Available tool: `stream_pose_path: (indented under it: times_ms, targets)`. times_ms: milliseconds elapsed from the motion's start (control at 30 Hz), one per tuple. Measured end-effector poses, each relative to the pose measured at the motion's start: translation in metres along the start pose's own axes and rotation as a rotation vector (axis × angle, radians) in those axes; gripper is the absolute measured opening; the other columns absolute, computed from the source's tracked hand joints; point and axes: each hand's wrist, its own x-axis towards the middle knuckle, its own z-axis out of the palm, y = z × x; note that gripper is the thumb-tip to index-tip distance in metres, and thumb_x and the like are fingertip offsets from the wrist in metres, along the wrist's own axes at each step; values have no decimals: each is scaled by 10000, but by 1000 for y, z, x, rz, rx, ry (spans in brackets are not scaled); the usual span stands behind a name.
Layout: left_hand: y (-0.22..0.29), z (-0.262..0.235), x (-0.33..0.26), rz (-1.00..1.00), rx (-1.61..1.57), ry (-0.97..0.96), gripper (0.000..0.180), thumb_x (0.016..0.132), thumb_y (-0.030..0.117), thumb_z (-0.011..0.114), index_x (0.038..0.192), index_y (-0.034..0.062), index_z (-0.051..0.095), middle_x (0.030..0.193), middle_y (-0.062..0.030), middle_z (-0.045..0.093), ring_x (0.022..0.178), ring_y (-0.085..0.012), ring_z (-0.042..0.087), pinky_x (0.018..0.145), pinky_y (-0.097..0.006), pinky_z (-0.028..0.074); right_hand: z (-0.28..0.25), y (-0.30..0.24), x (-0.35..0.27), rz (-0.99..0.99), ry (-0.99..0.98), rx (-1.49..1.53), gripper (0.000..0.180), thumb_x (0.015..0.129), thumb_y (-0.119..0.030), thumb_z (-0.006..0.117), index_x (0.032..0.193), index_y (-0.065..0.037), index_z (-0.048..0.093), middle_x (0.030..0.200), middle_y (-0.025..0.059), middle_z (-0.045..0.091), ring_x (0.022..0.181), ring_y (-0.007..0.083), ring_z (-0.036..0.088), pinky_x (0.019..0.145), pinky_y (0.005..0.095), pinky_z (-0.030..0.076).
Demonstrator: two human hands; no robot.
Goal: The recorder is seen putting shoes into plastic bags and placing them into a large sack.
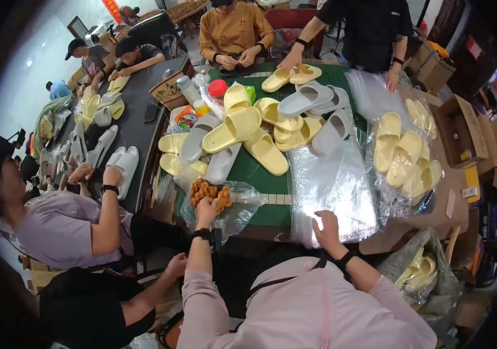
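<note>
My left hand (206, 213) is at a bunch of round brown longans (203, 191) lying on an open clear plastic bag (245, 200) at the near edge of the table. Its fingers are closed against the fruit, and their tips are partly hidden. My right hand (328, 229) rests with fingers apart on the near part of a stack of clear flat plastic bags (332, 186). Beyond both hands lies a heap of loose slippers, among them a yellow slipper (232, 129) and a grey slipper (305, 100).
Bagged yellow slippers (405, 157) lie on the right, near an open cardboard box (462, 131). A sack (443, 279) of bagged slippers stands by my right arm. A red-lidded jar (217, 89) stands behind the heap. Co-workers sit and stand around, with another slipper table (138, 131) left.
</note>
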Motion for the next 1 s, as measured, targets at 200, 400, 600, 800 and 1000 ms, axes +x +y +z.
stream_pose_path:
  times_ms: [200,400,600,800,1000]
  targets:
    - [51,-14,-25,351,-109,-160,190,790,147,641,749,-19,559,713,-154,532,675,-325,517,605,-406,407,59,-72,63,-398,-246,121,286,791,-202,605,1024,-43,557,931,123,548,883,305,513,748,396,412]
    - [89,-10,-38,557,-189,-255,134,745,90,649,737,9,543,697,-130,496,702,-315,488,613,-393,379,101,-103,96,-525,-322,-242,398,780,-257,608,1128,-75,543,1087,86,514,982,243,479,827,366,367]
    - [103,-19,-41,444,-250,-289,124,748,83,644,766,5,550,731,-117,519,747,-310,499,646,-375,400,102,-94,105,-559,-467,-237,280,752,-274,629,932,-65,586,900,64,563,917,220,494,770,345,357]
    - [101,-10,-40,549,-145,-260,114,771,98,606,773,0,547,758,-145,542,772,-335,501,703,-401,390,120,-83,98,-603,-408,-259,196,740,-258,608,783,-67,597,790,63,567,851,220,509,765,329,361]
    - [103,-4,-37,554,-94,-237,124,792,109,573,764,-9,549,786,-160,561,789,-357,502,712,-423,385,131,-79,97,-650,-306,-266,115,748,-174,556,737,-63,584,754,66,561,812,213,515,735,327,375]
